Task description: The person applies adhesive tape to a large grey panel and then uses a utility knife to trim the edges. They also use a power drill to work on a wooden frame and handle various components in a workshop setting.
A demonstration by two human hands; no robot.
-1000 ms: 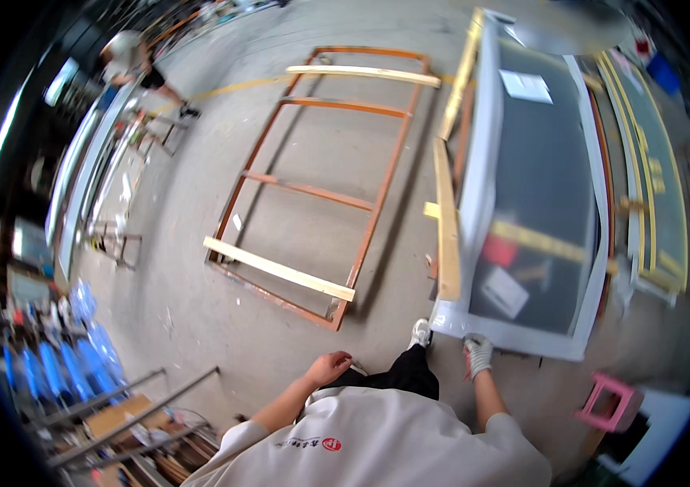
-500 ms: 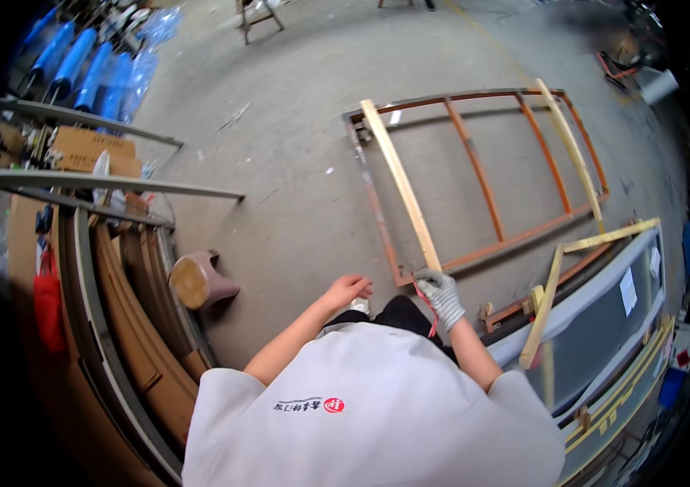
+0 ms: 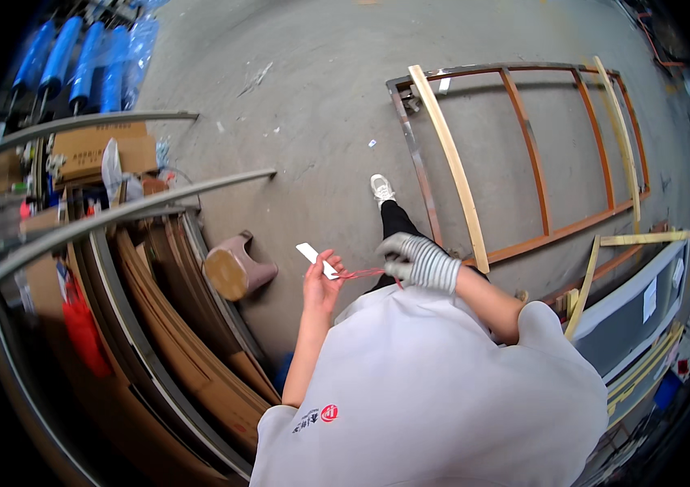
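Bare, with fingers closed, my left hand (image 3: 322,286) pinches a small white tag (image 3: 307,252) in front of my chest. From the tag a thin red cord (image 3: 358,274) runs right to my other hand. My right hand (image 3: 426,261) wears a grey-and-white striped glove, and its bent fingers hold the far end of the cord. The exact grip inside the glove is partly hidden.
A reddish metal frame (image 3: 533,174) with two pale wooden strips (image 3: 452,162) across it lies ahead right. Wrapped panels (image 3: 637,296) stand at right. Left are a stool (image 3: 241,266), cardboard sheets (image 3: 178,312) and protruding metal bars (image 3: 142,207).
My left hand has come to hold the white tag. Both hands are drawn in toward my chest, with the red cord stretched between them. My view has turned, and a foot has stepped forward.
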